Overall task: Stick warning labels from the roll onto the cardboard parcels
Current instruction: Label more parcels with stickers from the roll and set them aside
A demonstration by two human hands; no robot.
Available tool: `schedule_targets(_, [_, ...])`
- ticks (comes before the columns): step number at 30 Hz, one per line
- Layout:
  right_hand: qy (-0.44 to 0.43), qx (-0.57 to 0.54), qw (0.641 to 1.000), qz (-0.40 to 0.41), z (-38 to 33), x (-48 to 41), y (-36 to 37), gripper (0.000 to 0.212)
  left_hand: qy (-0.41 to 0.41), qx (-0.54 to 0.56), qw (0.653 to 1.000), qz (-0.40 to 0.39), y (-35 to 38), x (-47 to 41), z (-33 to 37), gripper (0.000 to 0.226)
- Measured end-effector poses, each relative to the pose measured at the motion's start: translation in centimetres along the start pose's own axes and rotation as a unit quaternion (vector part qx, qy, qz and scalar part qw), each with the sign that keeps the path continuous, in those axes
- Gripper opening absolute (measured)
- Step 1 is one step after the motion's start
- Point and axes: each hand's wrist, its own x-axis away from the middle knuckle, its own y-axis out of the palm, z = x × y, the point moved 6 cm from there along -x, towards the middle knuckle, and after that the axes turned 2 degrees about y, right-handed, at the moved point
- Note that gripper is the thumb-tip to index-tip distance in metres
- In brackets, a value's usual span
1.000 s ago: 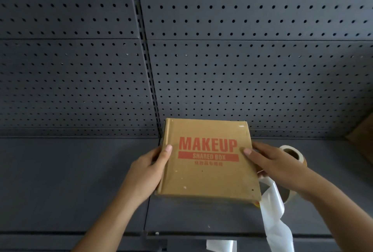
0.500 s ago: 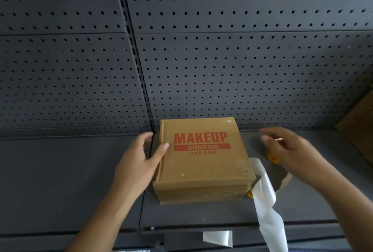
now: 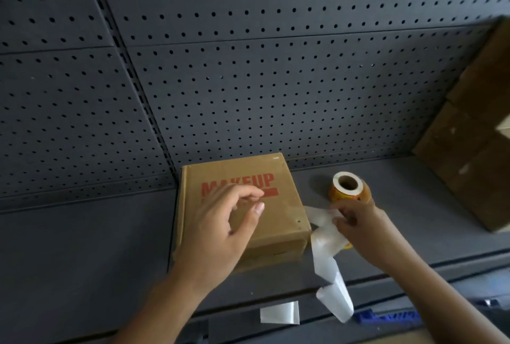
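Note:
A square cardboard parcel (image 3: 281, 214) printed with red "MAKEUP" lies flat on the dark shelf (image 3: 82, 247), close to the pegboard back. My left hand (image 3: 223, 230) hovers over its top with fingers loosely apart and nothing in them. To the parcel's right stands the label roll (image 3: 348, 187), orange-sided with a white core. My right hand (image 3: 358, 222) sits just in front of the roll and pinches the white backing strip (image 3: 327, 263), which trails down over the shelf's front edge.
A stack of larger cardboard boxes (image 3: 474, 150) fills the right end of the shelf. A torn piece of white backing (image 3: 280, 313) lies on the ledge below, beside a blue object (image 3: 386, 316). The perforated back panel (image 3: 248, 81) rises right behind the parcel.
My left hand let go of the parcel's left edge and moved over its top. My right hand dropped from above the roll onto the backing strip, uncovering the roll. The view shifted right.

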Motion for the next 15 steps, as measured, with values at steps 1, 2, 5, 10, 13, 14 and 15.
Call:
schedule_targets(1, [-0.004,-0.026,0.999,0.028,-0.1,0.1,-0.9,0.024,0.005,0.005,1.0,-0.003,0.4,-0.1,0.4,0.02])
schedule_targets(2, [-0.013,-0.058,0.997,0.054,-0.2,0.3,-2.0,0.024,0.01,0.012,1.0,-0.006,0.8,-0.4,0.8,0.018])
schedule_targets(5, [-0.067,-0.153,0.979,0.112,-1.2,1.4,-5.4,0.036,0.019,0.046,0.999,-0.012,2.0,-1.2,2.0,0.015])
schedule_targets(10, [-0.145,-0.234,0.957,0.091,-3.4,2.7,-9.4,0.033,0.034,0.095,0.994,-0.048,4.4,-3.0,4.0,0.022])
schedule_targets(13, [-0.184,-0.285,0.939,0.049,-4.6,2.6,-10.7,0.022,0.01,0.156,0.98,-0.125,6.5,-3.8,5.2,0.028])
schedule_targets(14, [-0.193,-0.302,0.933,0.04,-4.9,2.5,-11.0,0.02,-0.004,0.183,0.972,-0.147,7.1,-3.9,5.6,0.03])
schedule_targets(15, [-0.2,-0.316,0.927,0.033,-5.1,2.3,-11.2,0.018,-0.019,0.209,0.964,-0.162,7.7,-4.1,5.9,0.033])
